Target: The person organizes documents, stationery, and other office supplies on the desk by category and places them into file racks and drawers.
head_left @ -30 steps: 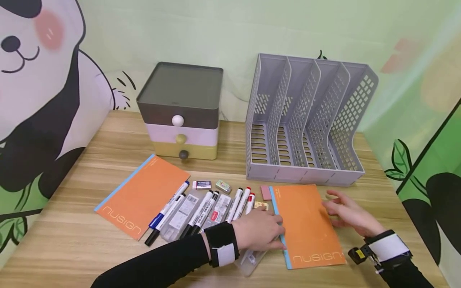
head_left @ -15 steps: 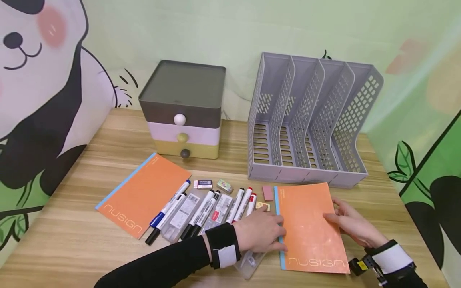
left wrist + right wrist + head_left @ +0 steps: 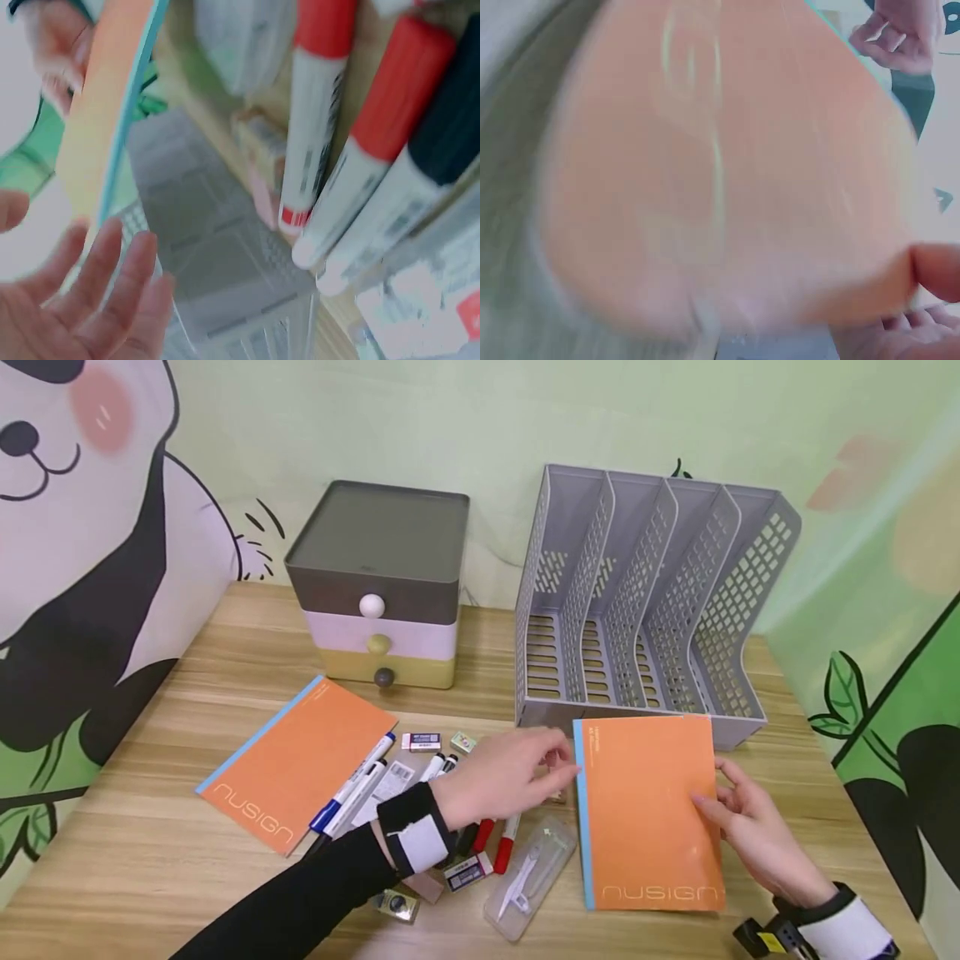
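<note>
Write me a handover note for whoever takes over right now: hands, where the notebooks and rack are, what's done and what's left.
Right hand: grips the right edge of a notebook, thumb on the cover, raised and tilted off the desk.
Left hand: open, fingers at the notebook's blue spine, holding nothing.
Rack: right behind the raised notebook, all slots bare.
Second notebook: flat on the desk at left, markers beside it.
Done: one notebook picked up.
Left, likely: stand it in a rack slot, then fetch the second; markers, erasers and a clear case lie loose in front of the drawers.
</note>
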`<state>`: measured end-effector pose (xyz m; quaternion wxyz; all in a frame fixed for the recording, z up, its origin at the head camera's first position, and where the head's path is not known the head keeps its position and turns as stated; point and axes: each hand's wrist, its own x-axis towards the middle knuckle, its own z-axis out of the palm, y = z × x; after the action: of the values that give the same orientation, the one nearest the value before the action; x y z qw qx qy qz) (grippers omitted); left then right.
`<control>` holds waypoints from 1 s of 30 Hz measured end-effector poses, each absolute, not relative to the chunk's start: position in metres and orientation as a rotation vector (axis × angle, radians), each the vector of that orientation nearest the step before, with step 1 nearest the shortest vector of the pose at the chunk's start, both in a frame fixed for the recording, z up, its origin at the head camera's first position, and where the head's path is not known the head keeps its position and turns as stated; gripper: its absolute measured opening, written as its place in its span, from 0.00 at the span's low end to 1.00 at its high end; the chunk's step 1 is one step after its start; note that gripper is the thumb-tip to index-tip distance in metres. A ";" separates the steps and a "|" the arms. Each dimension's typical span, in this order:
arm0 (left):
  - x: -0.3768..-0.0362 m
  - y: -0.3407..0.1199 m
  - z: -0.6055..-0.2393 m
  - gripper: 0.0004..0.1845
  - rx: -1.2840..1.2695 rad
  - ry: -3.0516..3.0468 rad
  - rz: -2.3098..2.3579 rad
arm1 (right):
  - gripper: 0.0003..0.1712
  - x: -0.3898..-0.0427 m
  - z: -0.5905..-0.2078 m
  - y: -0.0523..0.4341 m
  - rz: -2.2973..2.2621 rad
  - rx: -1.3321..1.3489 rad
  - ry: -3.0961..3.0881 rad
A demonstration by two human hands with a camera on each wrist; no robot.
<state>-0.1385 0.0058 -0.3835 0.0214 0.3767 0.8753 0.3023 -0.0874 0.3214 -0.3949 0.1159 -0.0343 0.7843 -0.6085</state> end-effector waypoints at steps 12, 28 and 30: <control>-0.165 0.005 -0.363 0.24 0.762 1.995 1.715 | 0.16 -0.116 -0.375 0.289 -2.182 -0.281 2.147; -0.175 0.008 -0.357 0.20 0.607 1.869 1.925 | 0.24 -0.156 -0.373 0.252 -1.893 -0.364 2.656; -0.174 0.008 -0.354 0.19 0.644 1.947 1.921 | 0.24 -0.159 -0.373 0.251 -1.853 -0.381 2.752</control>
<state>-0.1743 0.0081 -0.3535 0.1651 0.2262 0.6832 0.6744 -0.1590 0.2505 -0.3726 -0.0989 -0.1135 0.8200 -0.5523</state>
